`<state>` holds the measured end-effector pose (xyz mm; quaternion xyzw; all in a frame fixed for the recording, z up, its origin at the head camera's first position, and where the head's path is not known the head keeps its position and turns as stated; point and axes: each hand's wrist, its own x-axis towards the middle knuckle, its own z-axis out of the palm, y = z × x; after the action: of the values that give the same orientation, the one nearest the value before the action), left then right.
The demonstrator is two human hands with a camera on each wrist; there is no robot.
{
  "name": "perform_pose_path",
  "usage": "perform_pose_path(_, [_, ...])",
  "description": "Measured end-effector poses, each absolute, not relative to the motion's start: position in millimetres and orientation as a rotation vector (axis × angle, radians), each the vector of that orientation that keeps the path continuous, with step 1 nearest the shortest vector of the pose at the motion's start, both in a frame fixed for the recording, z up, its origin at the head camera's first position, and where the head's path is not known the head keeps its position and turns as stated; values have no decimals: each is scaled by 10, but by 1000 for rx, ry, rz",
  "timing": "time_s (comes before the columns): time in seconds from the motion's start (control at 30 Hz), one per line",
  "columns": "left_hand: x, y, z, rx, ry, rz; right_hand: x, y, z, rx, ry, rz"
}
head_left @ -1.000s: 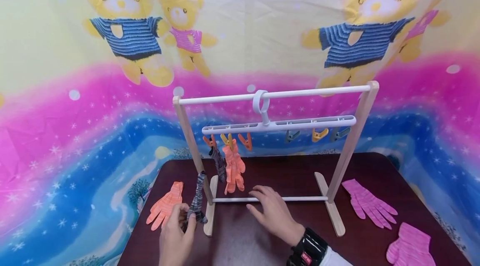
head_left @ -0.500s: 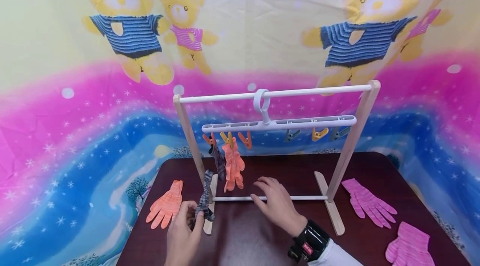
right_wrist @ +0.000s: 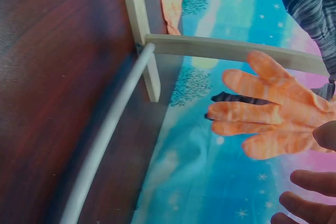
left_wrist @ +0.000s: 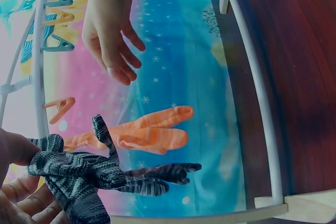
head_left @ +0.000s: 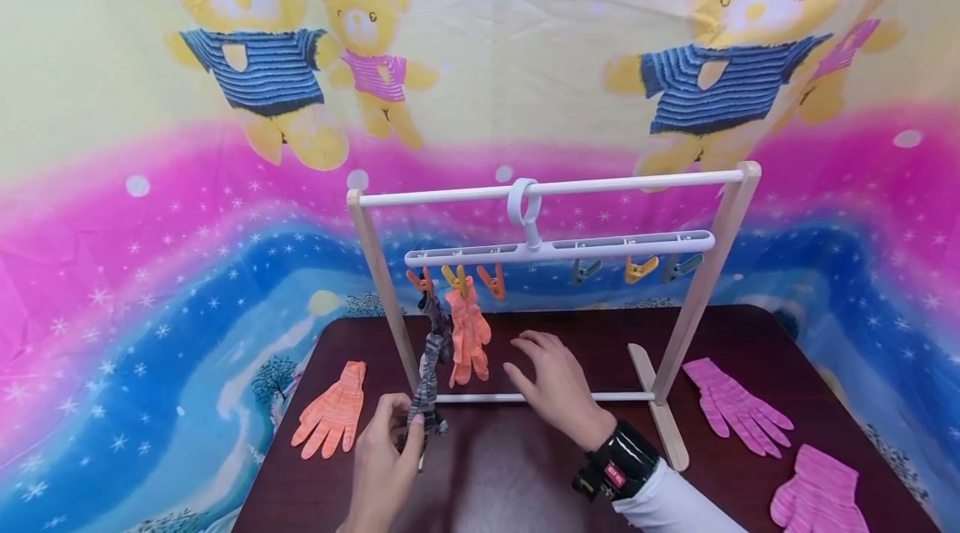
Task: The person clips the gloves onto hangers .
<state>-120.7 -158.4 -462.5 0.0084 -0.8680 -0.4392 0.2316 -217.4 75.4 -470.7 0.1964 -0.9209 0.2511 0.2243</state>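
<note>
My left hand [head_left: 386, 454] pinches a black-and-grey knitted glove [head_left: 427, 374] between thumb and fingers, at the left leg of the rack. In the left wrist view that glove [left_wrist: 79, 177] spreads out from the thumb. Partly hidden behind it, a dark glove [head_left: 435, 312] hangs from an orange clip [head_left: 418, 279]. Beside that, an orange glove [head_left: 469, 341] hangs from a yellow clip [head_left: 454, 279]. My right hand [head_left: 553, 387] holds nothing; its fingers are loosely bent, just right of the hanging orange glove.
The wooden rack's top bar [head_left: 637, 182] carries a white hanger [head_left: 532, 248]. An orange clip [head_left: 491, 281] and several more to the right hang without gloves. On the table [head_left: 517, 487] lie an orange glove [head_left: 333, 412] at left and pink gloves [head_left: 738, 408] at right.
My left hand has carried the black-and-grey glove rightward, so it now overlaps the rack's left foot and the hanging dark glove. The right hand has shifted slightly right.
</note>
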Motion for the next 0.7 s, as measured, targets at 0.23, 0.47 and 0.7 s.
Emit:
perform_pose_path(0.23, [-1272, -1512, -4580, -67, -2314, -1220, -2200, 751, -4613, 530, -2514, 716])
perform_pose_path(0.47, [-1306, -1434, -4563, -136, -2251, -1257, -2233, 767, -4542, 513, -2473, 717])
perform_pose_path(0.7, [-1299, -1361, -4532, -161, -2238, -1343, -2279, 737, -4419, 509, -2413, 736])
